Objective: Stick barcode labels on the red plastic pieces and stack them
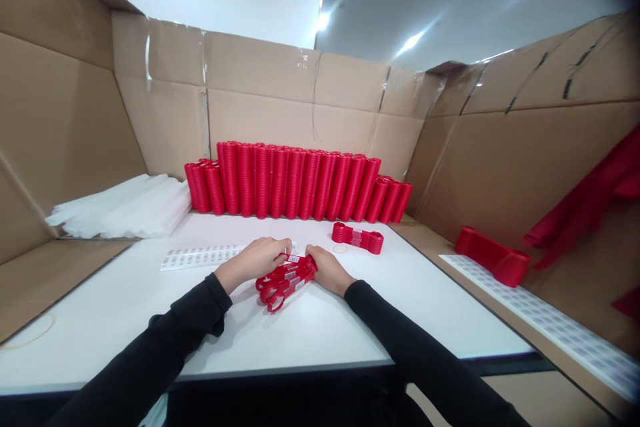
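Bundle (289, 281), red | right hand (329, 269) gripping one end, fingers partly hidden | left hand (260, 259) touching, grip unclear

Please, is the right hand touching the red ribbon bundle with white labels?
Touching: the head view shows the right hand closed around one end of the red ribbon bundle.

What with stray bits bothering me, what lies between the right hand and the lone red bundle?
A thin orange loop lies on the white table between the right hand and the lone red bundle, as the head view shows.
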### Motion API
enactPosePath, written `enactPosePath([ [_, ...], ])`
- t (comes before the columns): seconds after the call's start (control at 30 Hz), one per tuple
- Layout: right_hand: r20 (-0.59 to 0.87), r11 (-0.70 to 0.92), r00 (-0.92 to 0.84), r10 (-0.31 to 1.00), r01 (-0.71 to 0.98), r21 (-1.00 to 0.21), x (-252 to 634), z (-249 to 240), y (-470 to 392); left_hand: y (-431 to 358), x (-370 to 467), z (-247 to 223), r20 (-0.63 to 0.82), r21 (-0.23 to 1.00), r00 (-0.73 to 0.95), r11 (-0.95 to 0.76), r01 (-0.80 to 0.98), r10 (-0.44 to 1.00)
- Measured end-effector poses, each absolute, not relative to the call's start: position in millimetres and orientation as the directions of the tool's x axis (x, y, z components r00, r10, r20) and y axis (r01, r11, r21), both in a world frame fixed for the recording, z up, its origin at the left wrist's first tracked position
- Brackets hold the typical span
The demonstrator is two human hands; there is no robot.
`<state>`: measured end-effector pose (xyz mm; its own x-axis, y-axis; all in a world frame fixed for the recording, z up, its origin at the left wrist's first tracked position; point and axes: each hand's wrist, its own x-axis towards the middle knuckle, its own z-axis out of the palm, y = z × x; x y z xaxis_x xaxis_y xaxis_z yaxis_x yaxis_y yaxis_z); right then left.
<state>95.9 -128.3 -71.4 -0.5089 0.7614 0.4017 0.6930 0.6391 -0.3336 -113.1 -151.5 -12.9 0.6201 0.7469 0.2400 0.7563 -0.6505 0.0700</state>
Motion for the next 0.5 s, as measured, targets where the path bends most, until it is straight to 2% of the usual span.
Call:
enactPosePath([
  [0.3, 0.391, 0.585, -0.460, 0.797, 0.749, -0.312, 95.2, -71.1, -127.1, -158.1, -105.7, -11.3, 0.255, 0.007, 0.640, -0.663, 0.748, 0.725],
  [0.5, 0.412, 0.572, -0.432, 0.802, 0.754, -0.323, 95.0, -71.7, -125.9, -155.7, -104.8, -15.0, 0.241, 0.066, 0.639, -0.669, 0.740, 0.730],
])
